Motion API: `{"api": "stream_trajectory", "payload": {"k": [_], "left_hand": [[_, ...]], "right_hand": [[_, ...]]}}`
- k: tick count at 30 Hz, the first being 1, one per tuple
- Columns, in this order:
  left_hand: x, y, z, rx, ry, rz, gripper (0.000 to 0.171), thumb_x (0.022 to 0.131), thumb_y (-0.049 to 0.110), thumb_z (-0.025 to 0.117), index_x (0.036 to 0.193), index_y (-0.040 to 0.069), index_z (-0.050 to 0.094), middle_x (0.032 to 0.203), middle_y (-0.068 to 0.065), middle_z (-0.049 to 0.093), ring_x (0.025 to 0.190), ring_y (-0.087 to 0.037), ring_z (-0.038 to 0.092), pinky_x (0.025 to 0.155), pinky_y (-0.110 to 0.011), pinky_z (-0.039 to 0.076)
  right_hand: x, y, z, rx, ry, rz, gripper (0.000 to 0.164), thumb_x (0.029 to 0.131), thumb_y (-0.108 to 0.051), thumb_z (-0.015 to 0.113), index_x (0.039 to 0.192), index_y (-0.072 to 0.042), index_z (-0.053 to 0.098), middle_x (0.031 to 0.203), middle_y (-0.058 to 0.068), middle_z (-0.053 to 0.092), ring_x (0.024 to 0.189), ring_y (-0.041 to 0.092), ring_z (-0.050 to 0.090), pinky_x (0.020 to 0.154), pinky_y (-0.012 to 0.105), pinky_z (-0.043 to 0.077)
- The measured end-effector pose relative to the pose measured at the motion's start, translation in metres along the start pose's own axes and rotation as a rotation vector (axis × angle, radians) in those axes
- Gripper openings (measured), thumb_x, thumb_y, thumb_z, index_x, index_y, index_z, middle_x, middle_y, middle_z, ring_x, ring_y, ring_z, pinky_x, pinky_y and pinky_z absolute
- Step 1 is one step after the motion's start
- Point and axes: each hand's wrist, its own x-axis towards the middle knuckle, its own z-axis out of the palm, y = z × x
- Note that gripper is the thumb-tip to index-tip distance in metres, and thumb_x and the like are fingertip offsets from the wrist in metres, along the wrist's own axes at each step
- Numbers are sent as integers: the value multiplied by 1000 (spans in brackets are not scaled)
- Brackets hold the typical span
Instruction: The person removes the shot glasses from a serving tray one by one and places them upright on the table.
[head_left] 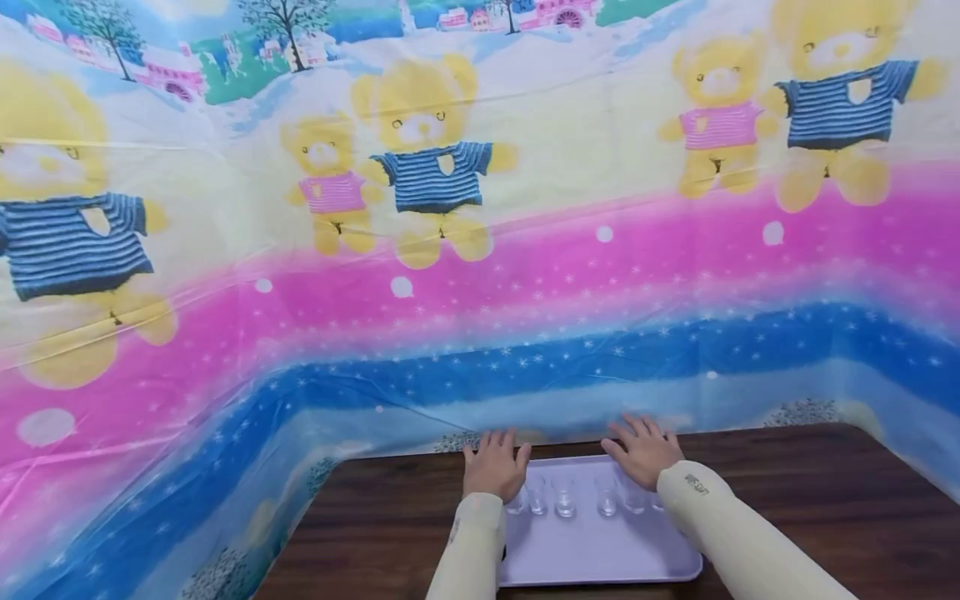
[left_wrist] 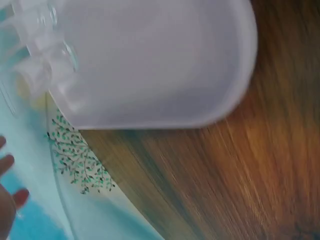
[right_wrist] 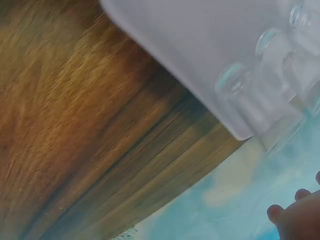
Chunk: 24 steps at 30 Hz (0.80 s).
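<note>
A pale lilac tray (head_left: 600, 554) lies on the wooden table, with several small clear glasses (head_left: 565, 500) standing in a row across its far part. Over the tray's far left corner is my left hand (head_left: 495, 468), fingers spread and holding nothing. My right hand (head_left: 643, 454) hovers similarly above the far right side, its fingers extended, and hides some of the glasses. In the left wrist view, fingertips of the left hand (left_wrist: 7, 202) show at the edge, apart from the glasses (left_wrist: 37, 72). The right wrist view has part of the right hand (right_wrist: 302, 217) below a glass (right_wrist: 265, 110).
The dark wooden table (head_left: 390, 533) extends left and right of the tray. Behind it and at both sides hangs a printed sheet (head_left: 540, 325) with teddy bears and pink and blue bands, meeting the table's back edge.
</note>
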Motion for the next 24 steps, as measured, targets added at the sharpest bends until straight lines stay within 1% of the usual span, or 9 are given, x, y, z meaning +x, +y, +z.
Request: {"api": "stream_trajectory", "payload": {"k": [4,7,10,12,13,15,18,21,24], "left_hand": [[-1,-11,-7,-14,-26,39,49,102,42,34,136,10,49,135,-13,47,128,-33,37,99,-62,24],[-4,-18,-9,-36,-39,58,48,101,42,36,132,9,52,134,-14,47,127,-34,37,99,-60,26],[-6,-24,-10,-98,-49,74,47,99,41,40,130,7,54,133,-15,48,127,-34,38,100,-57,29],[-8,-27,-11,-144,-67,82,46,97,41,44,127,7,55,129,-14,51,121,-32,45,97,-52,34],[-9,-28,-11,-164,-77,83,45,97,40,46,125,7,57,125,-13,53,117,-30,48,95,-50,38],[-11,-30,-12,-200,-103,92,41,94,38,52,120,7,59,114,-10,57,104,-26,54,86,-45,44],[-13,-32,-12,-221,-154,106,39,88,34,60,116,7,61,100,-5,57,85,-19,54,72,-39,46],[-12,-34,-9,-230,-194,118,39,83,32,65,113,8,61,93,-3,56,76,-16,51,65,-36,45],[-11,-36,-7,-252,-215,136,36,82,29,67,111,8,62,88,-1,55,73,-14,50,62,-34,44]], "right_hand": [[-6,6,-4,43,21,17,57,102,-43,27,144,-7,38,148,22,29,134,47,19,100,68,13],[-13,15,-5,89,35,37,52,103,-35,26,144,-4,38,145,24,32,132,48,24,99,67,19],[-20,28,-6,125,46,44,49,102,-29,29,142,-2,40,142,25,36,130,47,28,100,64,23],[-25,38,-6,138,36,43,47,101,-25,33,139,0,43,140,26,39,129,47,30,100,62,24],[-27,43,-6,143,28,45,46,100,-23,35,137,1,45,139,27,39,128,47,30,100,61,25],[-31,53,-6,159,6,54,43,96,-17,39,132,4,49,133,28,44,124,47,36,97,60,29],[-37,66,-8,177,-50,98,39,87,-10,45,122,8,52,118,26,53,109,43,49,89,57,38],[-41,73,-8,195,-110,121,39,79,-6,51,115,7,54,106,19,59,96,36,56,81,53,43],[-44,71,-5,174,-141,101,34,77,-7,57,109,3,56,94,12,59,84,29,57,74,48,45]]}}
